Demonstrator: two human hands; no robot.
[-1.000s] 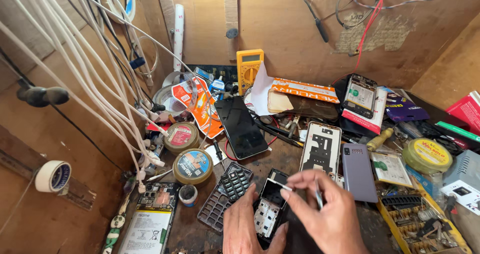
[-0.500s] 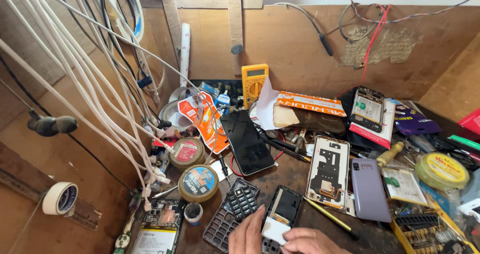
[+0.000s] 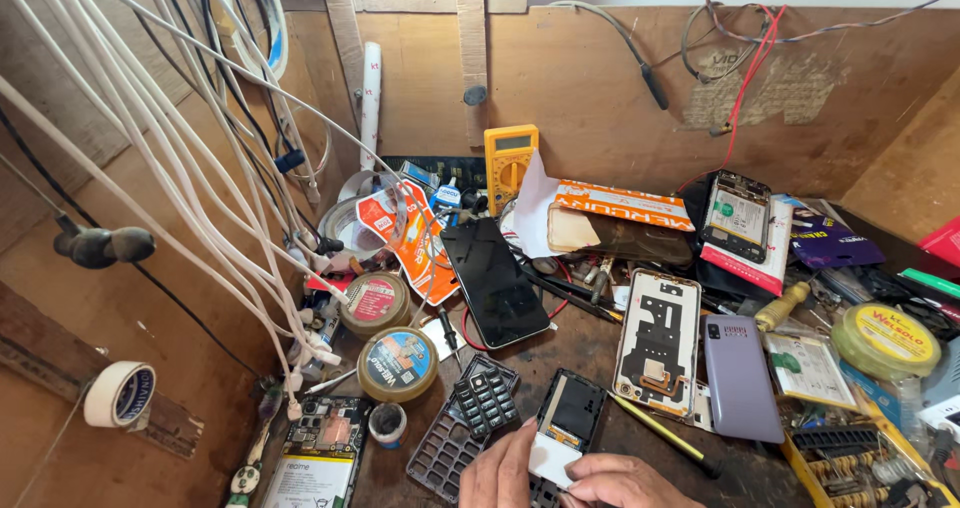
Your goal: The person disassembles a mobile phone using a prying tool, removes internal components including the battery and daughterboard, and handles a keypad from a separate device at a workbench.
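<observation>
Since a second ago the view has tilted up and both hands have sunk to the bottom edge, where the left hand (image 3: pixel 500 473) and right hand (image 3: pixel 620 483) pinch the small opened phone (image 3: pixel 565 423), its keypad (image 3: pixel 487 400) just left of the fingertips, the tweezers gone.

We see a yellow multimeter (image 3: pixel 509 164) standing against the back wall, its small grey screen at the top. An orange-and-white blister package (image 3: pixel 412 236) lies left of a black phone screen (image 3: pixel 495 282) resting face up on the worktop. A long orange package (image 3: pixel 622 205) sits behind it. To the right lie a purple package (image 3: pixel 828 240) and a round yellow-labelled tin (image 3: pixel 886 339). Two round tins, one red-labelled (image 3: pixel 374 301) and one blue-labelled (image 3: pixel 398 362), sit at left.
</observation>
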